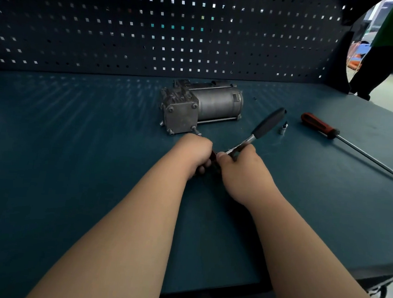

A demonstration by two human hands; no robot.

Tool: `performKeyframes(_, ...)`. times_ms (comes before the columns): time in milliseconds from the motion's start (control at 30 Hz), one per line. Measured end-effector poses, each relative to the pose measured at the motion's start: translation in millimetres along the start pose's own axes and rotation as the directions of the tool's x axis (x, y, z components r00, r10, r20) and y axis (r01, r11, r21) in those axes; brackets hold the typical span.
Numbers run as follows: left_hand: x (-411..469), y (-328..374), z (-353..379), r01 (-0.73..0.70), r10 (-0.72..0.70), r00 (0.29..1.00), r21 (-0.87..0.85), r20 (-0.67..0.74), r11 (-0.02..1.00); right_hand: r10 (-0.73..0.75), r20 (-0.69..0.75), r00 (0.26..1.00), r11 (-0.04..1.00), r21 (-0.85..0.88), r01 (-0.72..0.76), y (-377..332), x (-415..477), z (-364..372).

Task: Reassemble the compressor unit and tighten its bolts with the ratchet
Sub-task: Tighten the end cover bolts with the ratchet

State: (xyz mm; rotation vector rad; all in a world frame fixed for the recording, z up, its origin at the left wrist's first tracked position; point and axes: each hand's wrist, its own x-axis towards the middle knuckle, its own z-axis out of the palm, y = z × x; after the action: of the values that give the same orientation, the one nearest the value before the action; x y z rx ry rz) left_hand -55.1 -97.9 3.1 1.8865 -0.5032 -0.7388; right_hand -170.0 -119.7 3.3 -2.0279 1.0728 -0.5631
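The dark teal bench [72,162] is being backed along its far edge by a dark perforated panel [153,28]. Light is being let through the square holes and thrown in streaks across the bench top. Beyond the far right corner, a pale floor [387,98] is being brightly lit, and a person in a green top [388,30] is being glimpsed standing there.

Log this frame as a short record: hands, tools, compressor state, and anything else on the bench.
left hand: grips a small dark piece at the head of the ratchet; identity unclear
right hand: grips the ratchet near its head, handle pointing away to the right
compressor unit: lying on the bench, untouched; lower end-plate bolts appear to stick out
loose tools: small socket standing upright; screwdriver lying right of it
background: pegboard; a person standing far right
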Motion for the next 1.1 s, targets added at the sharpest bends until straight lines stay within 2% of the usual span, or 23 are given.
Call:
performKeyframes(200,-1.9,0.9,1.7,-0.004,0.004,1.0,0.002,-0.02,1.0,0.012,0.001,1.0,1.0,0.005,-0.012,1.0,0.8,0.5)
performKeyframes(333,-1.1,0.8,1.9,-0.007,0.007,1.0,0.003,-0.019,1.0,-0.097,-0.01,0.995,0.992,-0.079,0.096,3.4,-2.5,2.8)
performKeyframes(400,-0.6,0.7,1.9,-0.01,0.01,1.0,0.018,-0.023,1.0,-0.198,-0.018,0.98,0.968,-0.16,0.192,3.3,-5.3,4.2)
performKeyframes(467,0.6,-0.6,2.6,-0.033,0.034,0.999,0.009,-0.024,0.999,-0.292,-0.014,0.956,0.908,-0.317,0.273,2.6,-7.6,5.3)
performKeyframes(567,2.2,-3.5,4.0,-0.067,0.067,0.998,0.003,-0.02,0.998,-0.349,-0.038,0.937,0.849,-0.435,0.299,0.3,-9.1,5.5)
performKeyframes(933,-7.1,0.5,0.4,-0.042,0.043,0.999,0.049,-0.015,0.998,-0.304,-0.047,0.952,0.892,-0.366,0.267,3.3,-6.2,3.4)
performKeyframes(1100,-9.4,2.9,-2.1,-0.024,0.024,0.999,0.027,-0.026,0.999,-0.231,-0.037,0.972,0.946,-0.244,0.216,5.3,-4.4,3.6)
